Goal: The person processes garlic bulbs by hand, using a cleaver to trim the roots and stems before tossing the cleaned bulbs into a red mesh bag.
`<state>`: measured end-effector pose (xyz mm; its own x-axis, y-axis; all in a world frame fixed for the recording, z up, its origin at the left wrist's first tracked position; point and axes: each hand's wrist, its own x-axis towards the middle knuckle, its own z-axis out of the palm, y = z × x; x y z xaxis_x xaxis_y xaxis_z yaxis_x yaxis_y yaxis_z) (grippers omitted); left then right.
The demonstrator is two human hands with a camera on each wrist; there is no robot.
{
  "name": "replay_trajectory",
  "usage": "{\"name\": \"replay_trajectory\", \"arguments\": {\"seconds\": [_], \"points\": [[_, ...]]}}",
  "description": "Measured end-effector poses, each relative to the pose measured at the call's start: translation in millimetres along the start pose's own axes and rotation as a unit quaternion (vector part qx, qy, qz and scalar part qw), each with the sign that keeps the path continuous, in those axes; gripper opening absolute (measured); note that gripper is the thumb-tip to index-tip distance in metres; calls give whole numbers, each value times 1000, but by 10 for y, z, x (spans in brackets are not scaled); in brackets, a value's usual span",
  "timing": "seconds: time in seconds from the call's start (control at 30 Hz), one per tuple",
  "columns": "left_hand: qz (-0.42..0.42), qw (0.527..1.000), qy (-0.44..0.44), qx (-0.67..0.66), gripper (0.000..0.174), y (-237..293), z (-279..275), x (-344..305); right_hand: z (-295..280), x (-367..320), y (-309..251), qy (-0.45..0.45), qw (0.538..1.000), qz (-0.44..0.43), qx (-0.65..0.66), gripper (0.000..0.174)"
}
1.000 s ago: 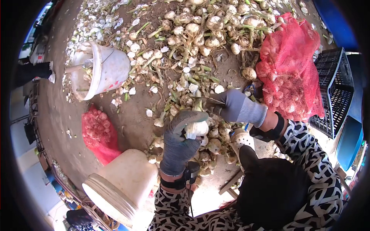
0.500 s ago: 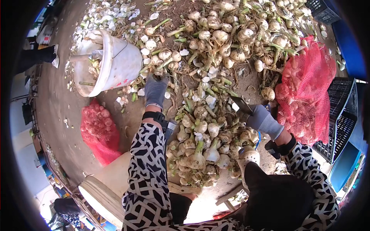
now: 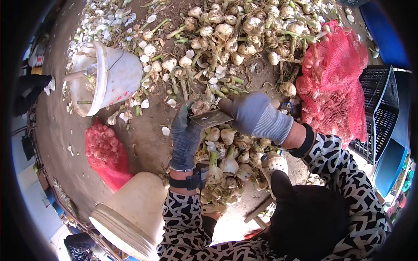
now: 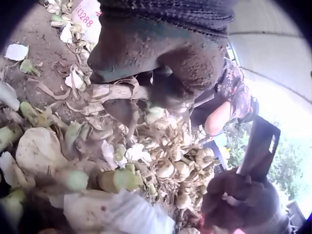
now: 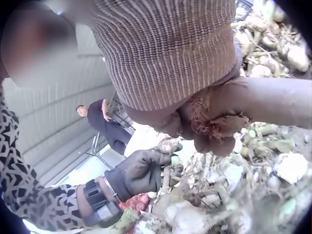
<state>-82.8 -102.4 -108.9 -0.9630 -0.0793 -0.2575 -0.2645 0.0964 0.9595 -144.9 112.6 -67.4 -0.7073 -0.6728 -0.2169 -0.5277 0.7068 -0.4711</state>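
Observation:
In the head view the gloved left hand (image 3: pixel 186 138) holds a garlic bulb (image 3: pixel 201 107) by its upper side, and in the left wrist view its fingers curl round a dry stalk (image 4: pixel 119 91). The gloved right hand (image 3: pixel 254 114) grips a flat metal blade (image 3: pixel 213 118), which lies across in front of the bulb. That blade (image 4: pixel 261 148) stands up from the right hand (image 4: pixel 243 200) in the left wrist view. Beneath both hands is a heap of garlic with stems (image 3: pixel 228 163).
A white bucket (image 3: pixel 124 78) lies tipped at the left, a small red net bag (image 3: pixel 104 150) below it. Another pale bucket (image 3: pixel 139 204) stands lower left. At the right are a large red net bag (image 3: pixel 333 82) and a black crate (image 3: pixel 379 108). More garlic (image 3: pixel 248 30) covers the ground ahead.
The left hand has come back from beside the tipped bucket to the middle, now with a bulb. The right hand has moved left, bringing the blade up to it.

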Motion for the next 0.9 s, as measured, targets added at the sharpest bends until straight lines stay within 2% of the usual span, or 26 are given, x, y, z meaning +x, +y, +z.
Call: {"name": "replay_trajectory", "arguments": {"seconds": [0.03,0.07,0.13,0.17,0.2,0.23,0.27,0.3,0.33,0.4,0.43,0.53,0.6,0.67,0.7,0.73,0.77,0.8,0.83,0.9], "points": [[24,997,-8,76,47,114,65,-70,-25,-1,-21,2,1000,2,-3,33],[27,997,-9,73,47,191,124,-151,-42,-10,-36,5,1000,0,-5,33],[-4,990,-31,-141,53,273,203,-288,-28,-63,-34,6,1000,-3,-6,32],[26,997,-53,-54,63,173,150,-293,18,-103,-11,29,1000,-9,4,31],[26,997,-53,-54,63,162,179,-310,60,-150,15,53,998,-16,14,29],[-16,993,-44,-111,64,166,226,-320,92,-217,46,56,998,-18,13,29],[-54,984,-30,-165,64,184,238,-316,114,-277,81,57,996,5,65,26],[-71,984,-27,-159,58,112,175,-325,117,-292,100,60,991,19,119,23],[-59,987,-15,-149,58,181,45,-292,103,-335,118,71,987,32,143,19],[-54,972,-52,-224,50,335,-213,-204,143,-434,207,86,979,51,177,17],[-62,992,82,-75,45,762,-267,-87,152,-468,247,90,979,47,179,17],[43,949,220,-220,60,1360,-923,280,216,-534,282,83,964,91,234,21],[40,940,219,-257,65,1372,-1220,405,280,-522,297,86,958,105,253,21],[-20,954,272,-127,65,1018,-1351,528,246,-481,271,69,957,118,256,24],[0,953,301,-20,55,715,-1271,603,218,-461,266,55,962,117,242,23],[59,963,231,125,45,226,-1437,774,215,-431,272,40,966,116,226,22],[77,925,141,345,41,27,-1415,823,273,-426,291,57,966,111,227,19],[169,856,150,465,42,8,-1247,885,280,-419,304,56,967,110,224,19],[256,763,154,573,43,0,-1080,997,275,-417,311,42,968,117,218,19],[197,791,175,552,47,-178,-984,1391,338,-463,322,40,971,115,205,22]]}}
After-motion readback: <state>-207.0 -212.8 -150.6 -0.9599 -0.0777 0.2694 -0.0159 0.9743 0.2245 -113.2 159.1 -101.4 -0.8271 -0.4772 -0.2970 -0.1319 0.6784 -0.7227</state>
